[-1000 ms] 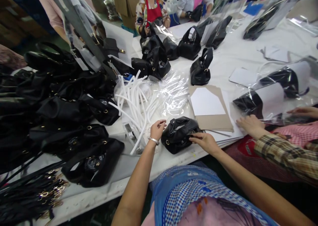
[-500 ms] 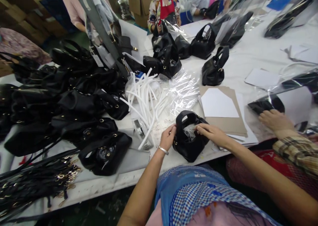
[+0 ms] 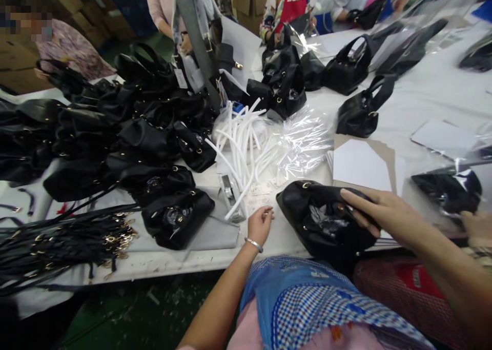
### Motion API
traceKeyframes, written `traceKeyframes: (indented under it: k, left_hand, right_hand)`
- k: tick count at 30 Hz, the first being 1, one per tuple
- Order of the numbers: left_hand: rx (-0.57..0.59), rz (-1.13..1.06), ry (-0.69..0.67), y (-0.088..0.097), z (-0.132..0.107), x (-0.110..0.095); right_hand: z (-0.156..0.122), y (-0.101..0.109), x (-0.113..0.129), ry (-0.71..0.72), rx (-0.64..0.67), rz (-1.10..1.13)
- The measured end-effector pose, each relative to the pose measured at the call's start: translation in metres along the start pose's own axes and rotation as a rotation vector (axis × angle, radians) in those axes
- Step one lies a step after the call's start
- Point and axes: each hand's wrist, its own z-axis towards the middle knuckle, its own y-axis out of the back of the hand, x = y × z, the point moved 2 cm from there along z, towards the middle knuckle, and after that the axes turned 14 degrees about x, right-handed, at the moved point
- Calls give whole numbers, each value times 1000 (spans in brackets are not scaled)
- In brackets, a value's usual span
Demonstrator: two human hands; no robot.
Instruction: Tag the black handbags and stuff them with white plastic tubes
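One black handbag [image 3: 323,245], gaping, plastic [image 3: 326,220] seemingly inside

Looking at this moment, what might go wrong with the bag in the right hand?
Only the right hand grips the bag, at one side, with the left hand apart from it, so it might twist or slip. It is close to the near edge of the table, so it could drop. Its mouth gapes, so the plastic inside might spill.

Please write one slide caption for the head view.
Right hand holds a black handbag; left hand near white tubes.
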Motion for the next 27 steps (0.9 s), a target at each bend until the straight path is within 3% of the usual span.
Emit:
traceKeyframes:
  k: [4, 7, 10, 14, 18, 21, 27]
  left_hand:
    - [-50, 333, -1, 23, 26, 20]
    - [56, 625, -20, 16, 51, 20]
    - [188, 763, -21, 1, 78, 23]
    - [324, 775, -34, -13, 107, 31]
    - [386, 749, -42, -14, 119, 34]
    - [371, 681, -66, -6, 120, 30]
    - [194, 453, -91, 27, 103, 2]
  right_hand:
    - [-6, 15, 14, 34, -209, -568]
    - [-2, 15, 14, 173, -318, -819]
    - [7, 9, 6, 254, -233, -909]
    - [16, -6, -10, 264, -73, -1023]
    - [20, -18, -23, 266, 2, -1010]
    - [19, -17, -25, 304, -74, -974]
    - [19, -13, -12, 417, -209, -1083]
